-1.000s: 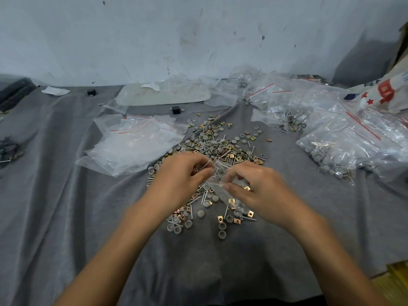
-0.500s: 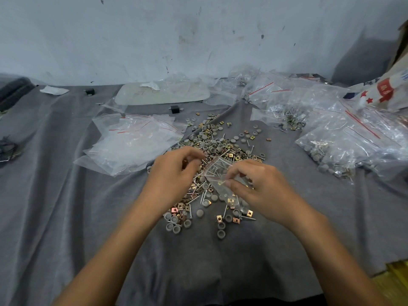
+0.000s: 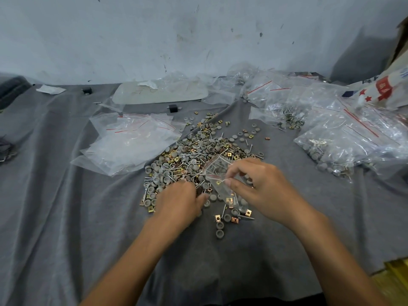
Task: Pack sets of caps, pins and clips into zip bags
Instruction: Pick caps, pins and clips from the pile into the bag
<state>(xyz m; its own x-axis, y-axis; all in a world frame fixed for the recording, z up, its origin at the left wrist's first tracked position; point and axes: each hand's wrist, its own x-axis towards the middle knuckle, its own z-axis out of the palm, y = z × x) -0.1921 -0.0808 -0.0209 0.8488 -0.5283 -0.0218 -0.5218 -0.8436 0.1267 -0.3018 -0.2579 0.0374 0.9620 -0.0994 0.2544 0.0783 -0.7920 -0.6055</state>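
A heap of grey caps, metal pins and brass clips (image 3: 194, 151) lies mid-table on the grey cloth (image 3: 55, 206). My right hand (image 3: 262, 191) pinches a small clear zip bag (image 3: 218, 173) just above the heap's near right side; a few pins and clips show inside it. My left hand (image 3: 178, 200) reaches down into the near left part of the heap, fingers curled among the pieces; what the fingertips hold is hidden.
A stack of empty zip bags (image 3: 130, 140) lies left of the heap. Filled bags (image 3: 344, 138) pile up at the right. A pale flat tray (image 3: 161, 93) sits by the wall. A small black block (image 3: 172, 108) stands behind the heap.
My left hand has left the bag's mouth and dropped toward me into the heap. The right hand still holds the bag, nearly in the same place.
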